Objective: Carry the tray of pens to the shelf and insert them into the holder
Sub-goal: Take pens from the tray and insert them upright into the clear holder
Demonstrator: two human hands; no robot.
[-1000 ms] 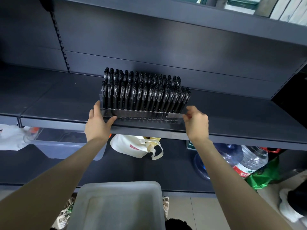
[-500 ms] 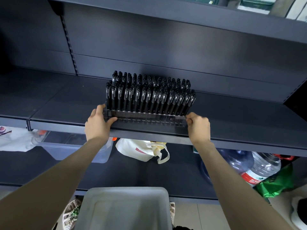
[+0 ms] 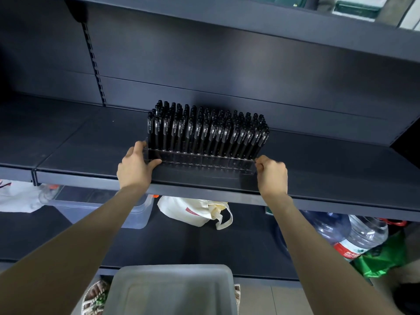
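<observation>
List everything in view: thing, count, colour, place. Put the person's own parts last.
pens: dozens, too many to count, black, standing upright in rows in the holder
holder: one, clear, on the shelf near its front edge
shelf: one, dark grey, at chest height, with further dark shelves above and below it
plastic box: one, clear, lower shelf, left
cloth bag: one, white, lower shelf, centre
water bottles: two, large, clear, one bluish, low on the right
green bag: one, green, below the bottles, far right
grey tub: one, pale grey, bottom centre
left hand: one, grips the holder's left end
right hand: one, pinches the holder's right end
</observation>
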